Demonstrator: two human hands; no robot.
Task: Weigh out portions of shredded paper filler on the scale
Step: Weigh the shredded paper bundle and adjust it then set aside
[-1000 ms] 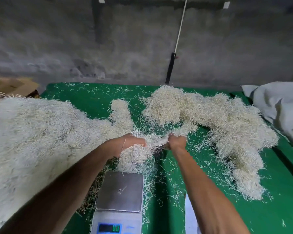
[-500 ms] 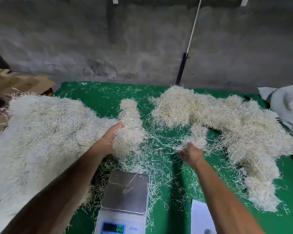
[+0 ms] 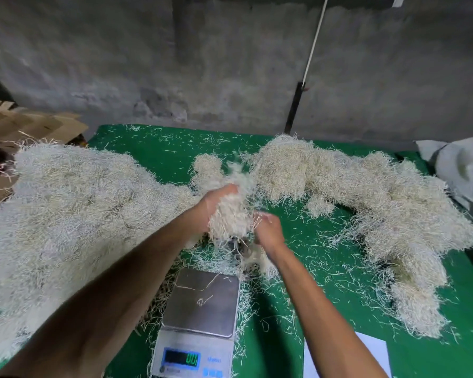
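Observation:
A small digital scale [image 3: 201, 304] with a steel pan sits at the near middle of the green table [image 3: 170, 148]; only a few loose strands lie on the pan. Just beyond it, my left hand [image 3: 216, 203] grips a clump of shredded paper filler [image 3: 231, 214], lifted above the table. My right hand [image 3: 268, 231] holds the clump's right lower side, fingers curled into the strands. A big filler pile [image 3: 66, 214] lies to the left, and a long ridge of filler [image 3: 366, 200] runs along the right.
Loose strands litter the green cloth around the scale. A white sheet of paper [image 3: 372, 353] lies near right. A grey sack [image 3: 464, 170] sits at the far right edge, flattened cardboard [image 3: 25, 126] at far left. A concrete wall stands behind the table.
My left hand has pulled a clump off the left pile and lifted it toward the middle. My right hand dropped its small tuft by the right ridge and came left onto the clump.

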